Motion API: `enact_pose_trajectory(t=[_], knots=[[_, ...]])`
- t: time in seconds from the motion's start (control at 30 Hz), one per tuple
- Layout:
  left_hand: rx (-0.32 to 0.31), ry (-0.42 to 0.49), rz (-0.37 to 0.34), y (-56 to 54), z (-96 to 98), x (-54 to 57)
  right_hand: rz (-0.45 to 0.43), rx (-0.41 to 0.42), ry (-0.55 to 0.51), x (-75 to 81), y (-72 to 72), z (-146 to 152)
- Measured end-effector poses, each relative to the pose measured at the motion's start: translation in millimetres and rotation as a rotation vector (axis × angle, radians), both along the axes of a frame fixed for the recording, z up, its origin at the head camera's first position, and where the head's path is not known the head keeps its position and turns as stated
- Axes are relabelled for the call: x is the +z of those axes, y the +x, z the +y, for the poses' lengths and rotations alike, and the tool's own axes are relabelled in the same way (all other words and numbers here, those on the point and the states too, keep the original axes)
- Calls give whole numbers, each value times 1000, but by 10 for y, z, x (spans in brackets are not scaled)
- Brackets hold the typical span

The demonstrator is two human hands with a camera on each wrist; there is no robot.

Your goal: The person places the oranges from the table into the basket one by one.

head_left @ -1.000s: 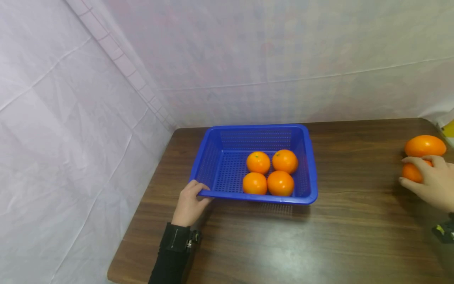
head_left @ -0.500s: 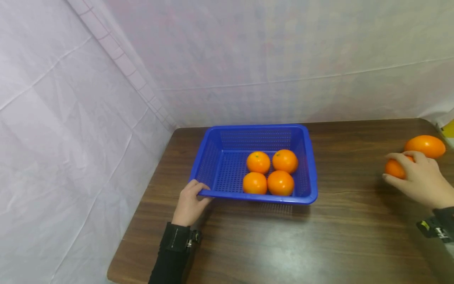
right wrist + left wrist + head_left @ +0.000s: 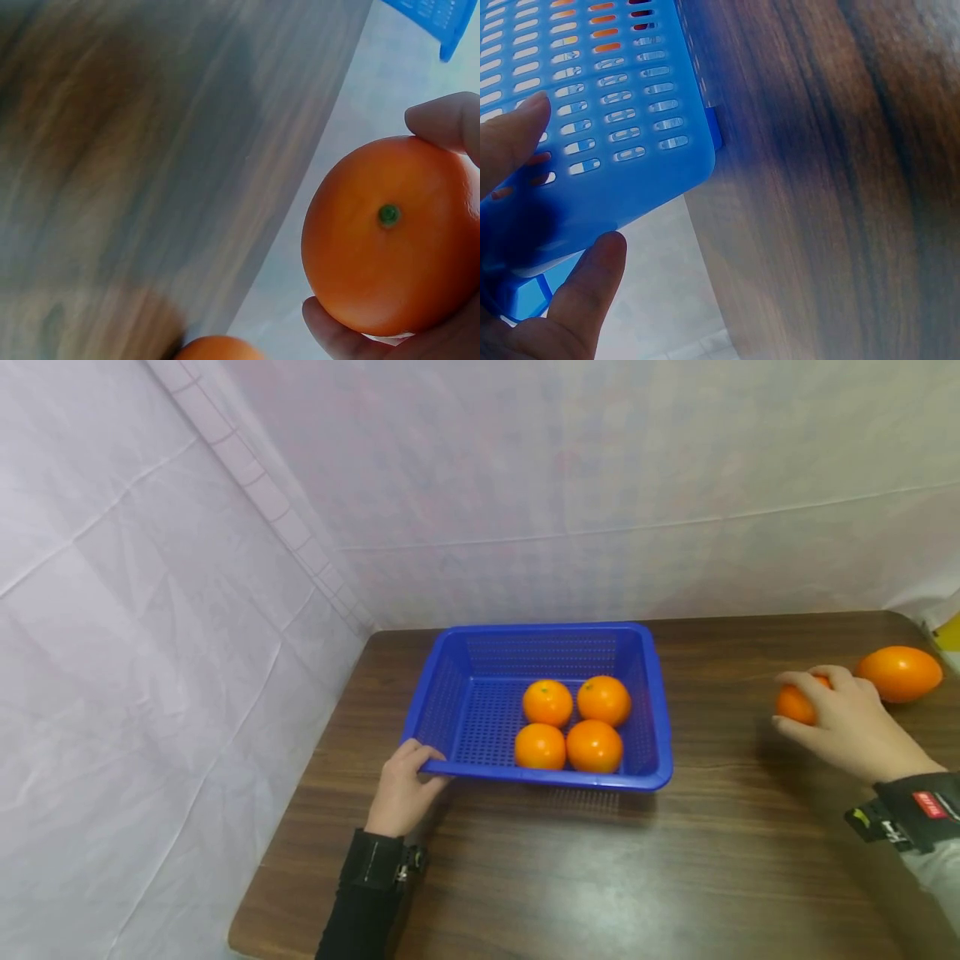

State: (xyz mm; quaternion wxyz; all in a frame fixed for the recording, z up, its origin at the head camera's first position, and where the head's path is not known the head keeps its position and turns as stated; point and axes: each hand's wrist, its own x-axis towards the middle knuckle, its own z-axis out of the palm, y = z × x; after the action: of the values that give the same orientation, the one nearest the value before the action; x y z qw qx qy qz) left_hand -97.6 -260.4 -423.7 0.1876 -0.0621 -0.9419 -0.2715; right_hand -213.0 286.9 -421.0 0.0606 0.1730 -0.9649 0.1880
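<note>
A blue plastic basket [image 3: 465,771] with perforated walls sits on the table, and several oranges [image 3: 595,747] lie in its right part. My left hand [image 3: 402,787] grips the rim at the basket's near left corner. In the left wrist view, its thumb and a finger [image 3: 592,281] lie about the corner. On the right, my right hand [image 3: 847,722] holds an orange [image 3: 386,240] between thumb and fingers, its green stem end showing in the right wrist view. Just behind that hand, a longer-looking orange fruit [image 3: 899,674] rests on the table.
The brown wood table [image 3: 540,877] has a white cloth wall [image 3: 570,510] along its back and another on the left. A yellow thing [image 3: 951,631] shows partly at the far right edge.
My right hand has moved left with the orange, away from the longer-looking fruit, towards the basket. My left hand and the basket have stayed in place.
</note>
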Motion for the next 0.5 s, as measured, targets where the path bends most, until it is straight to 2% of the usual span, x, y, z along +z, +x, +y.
enact_pose_trajectory(t=[0.5], knots=[[5,6,-4,1,1,-6,-41,71,-59,195,-54,-303]])
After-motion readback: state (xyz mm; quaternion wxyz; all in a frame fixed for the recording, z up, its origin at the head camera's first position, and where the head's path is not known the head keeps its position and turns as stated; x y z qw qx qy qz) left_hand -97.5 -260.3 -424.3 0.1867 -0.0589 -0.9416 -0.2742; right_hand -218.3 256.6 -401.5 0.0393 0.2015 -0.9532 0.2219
